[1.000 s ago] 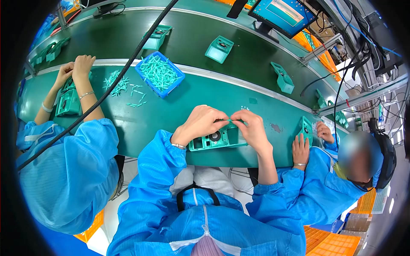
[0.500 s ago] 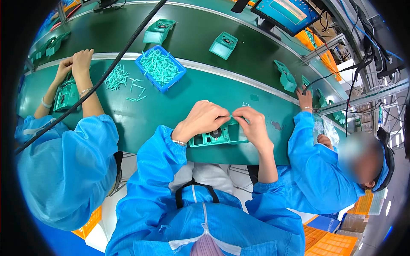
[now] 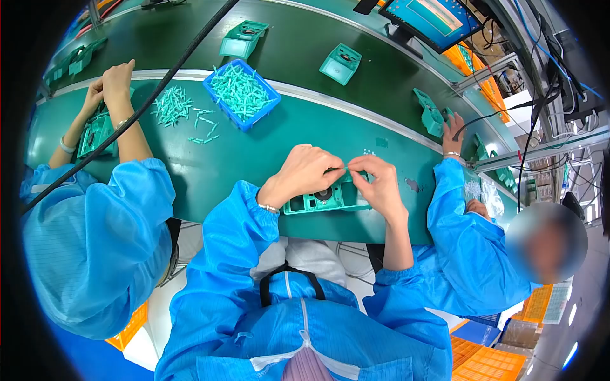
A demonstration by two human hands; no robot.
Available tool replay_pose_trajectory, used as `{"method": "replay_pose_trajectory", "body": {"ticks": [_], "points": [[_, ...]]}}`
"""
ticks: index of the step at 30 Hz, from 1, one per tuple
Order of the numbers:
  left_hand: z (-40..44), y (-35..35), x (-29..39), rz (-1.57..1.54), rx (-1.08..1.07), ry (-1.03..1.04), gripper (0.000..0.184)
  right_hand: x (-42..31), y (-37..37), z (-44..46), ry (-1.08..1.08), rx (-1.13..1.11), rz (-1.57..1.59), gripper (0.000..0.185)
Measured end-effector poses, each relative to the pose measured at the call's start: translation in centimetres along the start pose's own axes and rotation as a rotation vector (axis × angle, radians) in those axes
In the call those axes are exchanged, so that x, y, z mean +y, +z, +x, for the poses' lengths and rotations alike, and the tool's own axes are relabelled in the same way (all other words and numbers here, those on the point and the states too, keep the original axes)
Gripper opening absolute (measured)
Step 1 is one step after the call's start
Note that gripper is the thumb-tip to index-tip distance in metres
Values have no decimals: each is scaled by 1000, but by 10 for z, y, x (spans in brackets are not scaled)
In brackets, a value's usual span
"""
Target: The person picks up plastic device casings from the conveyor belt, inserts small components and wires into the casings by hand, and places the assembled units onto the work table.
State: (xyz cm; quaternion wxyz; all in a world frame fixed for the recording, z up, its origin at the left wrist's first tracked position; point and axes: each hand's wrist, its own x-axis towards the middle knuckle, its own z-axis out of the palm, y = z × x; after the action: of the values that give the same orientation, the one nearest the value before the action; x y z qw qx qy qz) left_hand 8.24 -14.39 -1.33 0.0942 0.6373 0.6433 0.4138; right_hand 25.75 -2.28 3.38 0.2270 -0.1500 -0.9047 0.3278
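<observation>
My left hand (image 3: 304, 170) is closed in a pinch just above a teal plastic housing (image 3: 340, 204) on the bench. My right hand (image 3: 377, 184) pinches too, thumb against forefinger, and its tips meet those of the left. Whatever lies between the fingertips is too small and covered to name. A round black part (image 3: 324, 193) sits in the housing, next to square openings; the hands hide part of its far edge.
A blue bin (image 3: 274, 101) full of small teal parts stands beyond my left hand, with a loose pile (image 3: 171, 106) beside it. Teal housings (image 3: 340, 63) rest on the dark conveyor (image 3: 292, 57). Co-workers sit on both sides. A black cable (image 3: 166, 77) crosses the view.
My hands stay pinched together over the housing, with the fingertips slightly shifted. The right co-worker's hand has moved a little at the conveyor's edge. The view has tilted slightly.
</observation>
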Motion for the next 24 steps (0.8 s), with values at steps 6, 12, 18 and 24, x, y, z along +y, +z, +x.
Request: {"method": "replay_pose_trajectory", "body": {"ticks": [6, 12, 18, 24], "points": [[0, 0, -1, 0, -7, -14, 18, 6, 0, 2, 91, 1, 88, 14], [1, 1, -2, 0, -11, -15, 20, 12, -3, 1, 173, -27, 192, 17], [1, 1, -3, -15, 1, -2, 21, 9, -9, 2, 289, -56, 320, 17], [0, 1, -5, -34, 19, 5, 20, -3, -2, 6, 181, -60, 153, 19]]}}
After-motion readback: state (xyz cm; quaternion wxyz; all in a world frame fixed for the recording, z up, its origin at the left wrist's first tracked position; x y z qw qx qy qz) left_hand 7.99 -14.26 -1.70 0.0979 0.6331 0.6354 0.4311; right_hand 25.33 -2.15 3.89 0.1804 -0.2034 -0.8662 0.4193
